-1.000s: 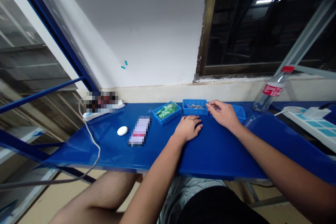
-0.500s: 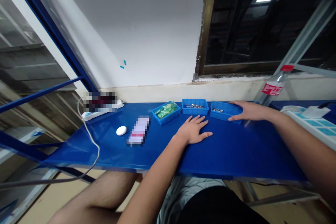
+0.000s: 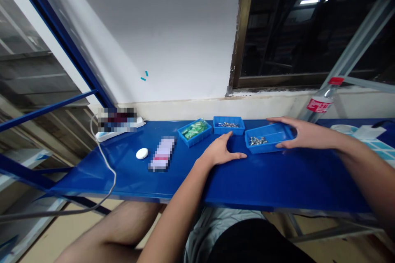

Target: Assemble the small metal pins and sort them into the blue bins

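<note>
My right hand (image 3: 304, 133) grips the right end of a blue plastic bin (image 3: 279, 147), thumb on the near side and fingers on the far side. Small metal fittings (image 3: 258, 141) lie gathered at that bin's left end. Over the table, just left of this bin, my left hand (image 3: 220, 150) is open with thumb and fingers apart, holding nothing. Behind its fingertips stands a second blue bin (image 3: 228, 131) with thin metal pins or screws in it. Further left, a third blue bin (image 3: 193, 141) contains small green packets (image 3: 194, 129).
On the blue table (image 3: 173, 185) lie a blurred-out phone-like object (image 3: 163, 153) and a white oval case (image 3: 142, 153). A red-capped plastic bottle (image 3: 319, 102) stands at the back right. Power strips (image 3: 375, 146) sit at the right and back left, and a grey cable (image 3: 112, 172) hangs across the left edge.
The right-hand bin has come nearer to me and turned, in my right hand. My left hand has shifted slightly left, its fingers no longer spread flat.
</note>
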